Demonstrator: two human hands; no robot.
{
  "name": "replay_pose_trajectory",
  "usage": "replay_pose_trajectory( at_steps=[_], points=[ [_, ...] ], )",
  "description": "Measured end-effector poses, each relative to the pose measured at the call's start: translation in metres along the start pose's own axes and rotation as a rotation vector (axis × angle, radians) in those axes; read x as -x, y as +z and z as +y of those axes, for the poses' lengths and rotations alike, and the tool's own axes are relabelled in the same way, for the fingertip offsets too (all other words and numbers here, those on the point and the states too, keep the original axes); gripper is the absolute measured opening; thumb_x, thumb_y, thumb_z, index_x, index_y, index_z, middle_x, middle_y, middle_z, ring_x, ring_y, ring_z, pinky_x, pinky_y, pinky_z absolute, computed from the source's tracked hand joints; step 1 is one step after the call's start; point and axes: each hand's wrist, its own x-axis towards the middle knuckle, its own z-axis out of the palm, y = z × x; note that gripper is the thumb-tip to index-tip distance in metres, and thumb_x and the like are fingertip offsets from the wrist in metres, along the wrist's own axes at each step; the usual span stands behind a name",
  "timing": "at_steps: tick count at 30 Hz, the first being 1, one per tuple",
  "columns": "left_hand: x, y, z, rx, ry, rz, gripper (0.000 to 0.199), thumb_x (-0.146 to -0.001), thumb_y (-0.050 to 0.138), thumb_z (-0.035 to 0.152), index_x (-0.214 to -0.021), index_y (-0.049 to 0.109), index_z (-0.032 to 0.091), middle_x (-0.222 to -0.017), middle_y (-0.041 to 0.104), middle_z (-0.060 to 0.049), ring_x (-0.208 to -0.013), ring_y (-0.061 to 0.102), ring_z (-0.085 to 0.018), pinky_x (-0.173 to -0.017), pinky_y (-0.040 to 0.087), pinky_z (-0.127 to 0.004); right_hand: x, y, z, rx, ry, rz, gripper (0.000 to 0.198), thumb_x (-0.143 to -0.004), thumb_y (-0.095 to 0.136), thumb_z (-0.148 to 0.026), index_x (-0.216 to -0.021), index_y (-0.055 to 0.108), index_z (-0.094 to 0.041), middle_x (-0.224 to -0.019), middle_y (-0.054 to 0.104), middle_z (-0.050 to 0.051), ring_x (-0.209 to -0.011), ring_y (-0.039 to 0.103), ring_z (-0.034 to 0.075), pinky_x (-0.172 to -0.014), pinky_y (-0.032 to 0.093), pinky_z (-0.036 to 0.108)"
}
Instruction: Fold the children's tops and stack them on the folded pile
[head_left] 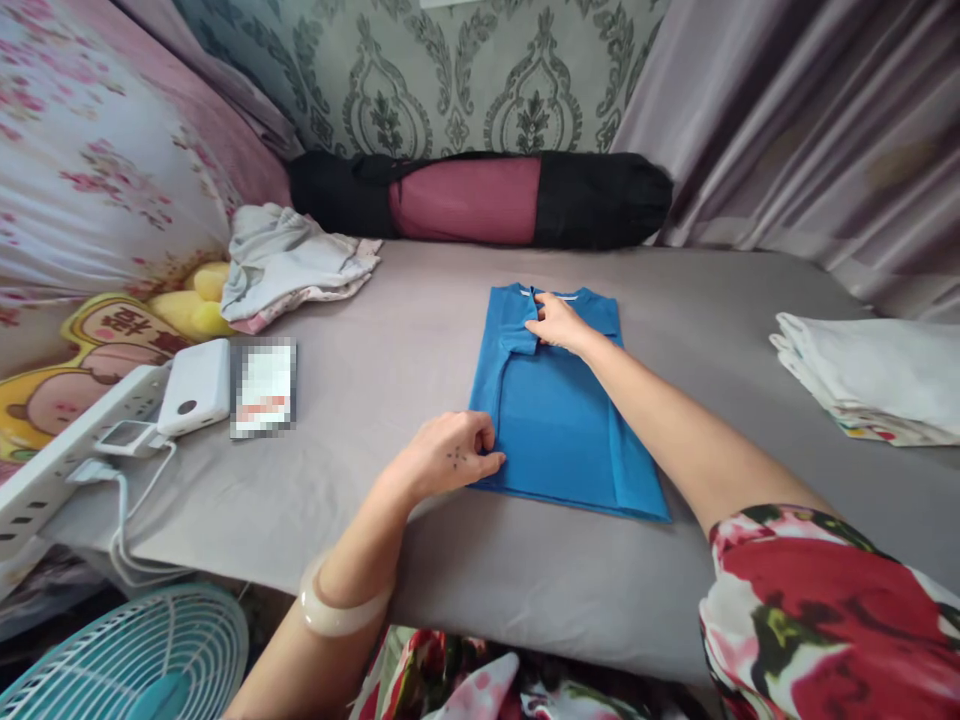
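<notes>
A blue T-shirt lies on the grey sheet in front of me, its sides folded inward into a narrow rectangle. Its neckline points away from me, and one short sleeve lies across the upper left part. My right hand is closed on the cloth near the collar, thumb and fingers pinching beside that sleeve. At the lower left edge of the shirt, my left hand is closed with curled fingers on the folded side near the hem. The curled fingers partly hide the cloth there.
A grey sheet covers the surface. A black and maroon roll lies along the wall. Crumpled clothes, a white power bank and a power strip sit left; folded white cloth lies right. A fan stands below.
</notes>
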Motion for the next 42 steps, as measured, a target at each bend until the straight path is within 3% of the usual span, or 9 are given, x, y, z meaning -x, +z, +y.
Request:
replay_pose_trajectory(
  at_steps=[6, 12, 16, 18, 21, 24, 28, 36, 42],
  points=[
    [0.002, -0.003, 0.005, 0.044, -0.021, 0.019, 0.007, -0.071, 0.056, 0.020, -0.064, 0.057, 0.021, -0.062, 0.059, 0.003, -0.055, 0.049, -0.012, -0.053, 0.031, -0.024, 0.002, 0.000, -0.005, -0.007, 0.014, 0.004, 0.044, -0.077, 0.059, -0.007, -0.120, 0.058, -0.018, -0.079, 0.067, 0.001, -0.061, 0.058, 0.013, -0.066, 0.051, 0.025],
    [0.002, -0.005, 0.005, 0.189, 0.012, 0.047, 0.028, -0.082, 0.059, 0.041, -0.064, 0.057, 0.019, -0.056, 0.054, 0.003, -0.051, 0.045, -0.011, -0.050, 0.033, -0.023, 0.011, -0.008, -0.016, 0.283, 0.018, 0.030, 0.045, -0.082, 0.058, -0.013, -0.127, 0.053, -0.014, -0.102, 0.068, 0.012, -0.096, 0.063, 0.025, -0.086, 0.050, 0.036],
    [-0.005, 0.003, -0.001, -0.023, 0.046, 0.322, 0.029, -0.093, 0.047, 0.040, -0.079, 0.061, 0.019, -0.077, 0.064, -0.004, -0.072, 0.059, -0.017, -0.068, 0.045, -0.027, 0.031, -0.005, -0.039, 0.607, -0.066, 0.185, 0.040, -0.089, 0.050, -0.014, -0.128, 0.052, -0.006, -0.127, 0.055, 0.026, -0.118, 0.052, 0.036, -0.097, 0.043, 0.048],
    [-0.010, 0.010, -0.005, -0.154, 0.104, 0.404, 0.027, -0.097, 0.041, 0.034, -0.095, 0.063, 0.019, -0.098, 0.067, -0.009, -0.094, 0.062, -0.021, -0.084, 0.048, -0.033, 0.039, 0.006, -0.051, 0.635, -0.176, 0.183, 0.041, -0.093, 0.041, -0.014, -0.133, 0.050, -0.008, -0.133, 0.053, 0.023, -0.124, 0.048, 0.033, -0.105, 0.037, 0.047],
    [-0.016, 0.023, -0.011, -0.290, 0.183, 0.376, 0.037, -0.099, 0.035, 0.034, -0.122, 0.057, 0.016, -0.132, 0.059, -0.015, -0.128, 0.050, -0.027, -0.105, 0.041, -0.043, 0.042, 0.031, -0.061, 0.641, -0.329, 0.037, 0.047, -0.097, 0.034, -0.022, -0.141, 0.044, -0.009, -0.149, 0.042, 0.017, -0.141, 0.032, 0.029, -0.117, 0.021, 0.044],
    [-0.020, 0.036, -0.014, -0.411, 0.181, 0.354, 0.053, -0.100, 0.029, 0.044, -0.139, 0.046, 0.012, -0.148, 0.045, -0.017, -0.143, 0.032, -0.029, -0.116, 0.029, -0.051, 0.034, 0.055, -0.061, 0.634, -0.283, -0.096, 0.056, -0.099, 0.027, -0.033, -0.147, 0.037, -0.004, -0.157, 0.030, 0.017, -0.147, 0.019, 0.029, -0.119, 0.012, 0.045],
    [-0.021, 0.047, -0.015, -0.492, 0.170, 0.359, 0.062, -0.100, 0.024, 0.049, -0.148, 0.036, 0.012, -0.152, 0.039, -0.017, -0.144, 0.030, -0.028, -0.117, 0.029, -0.049, 0.012, 0.068, -0.053, 0.634, -0.143, -0.175, 0.065, -0.100, 0.020, -0.040, -0.149, 0.031, 0.001, -0.159, 0.022, 0.020, -0.148, 0.016, 0.029, -0.119, 0.012, 0.044],
    [-0.020, 0.047, -0.013, -0.532, 0.159, 0.340, 0.066, -0.098, 0.026, 0.055, -0.150, 0.034, 0.014, -0.154, 0.035, -0.013, -0.144, 0.030, -0.028, -0.117, 0.029, -0.049, -0.032, 0.062, -0.053, 0.656, -0.061, -0.208, 0.069, -0.101, 0.016, -0.045, -0.151, 0.027, 0.000, -0.160, 0.019, 0.019, -0.149, 0.012, 0.028, -0.120, 0.005, 0.047],
    [-0.018, 0.050, -0.013, -0.540, 0.169, 0.344, 0.066, -0.098, 0.027, 0.055, -0.151, 0.032, 0.015, -0.154, 0.036, -0.011, -0.145, 0.029, -0.029, -0.116, 0.030, -0.050, -0.041, 0.067, -0.043, 0.681, -0.113, -0.091, 0.065, -0.100, 0.021, -0.040, -0.151, 0.026, 0.000, -0.160, 0.019, 0.017, -0.149, 0.012, 0.027, -0.120, 0.005, 0.047]
  ],
)
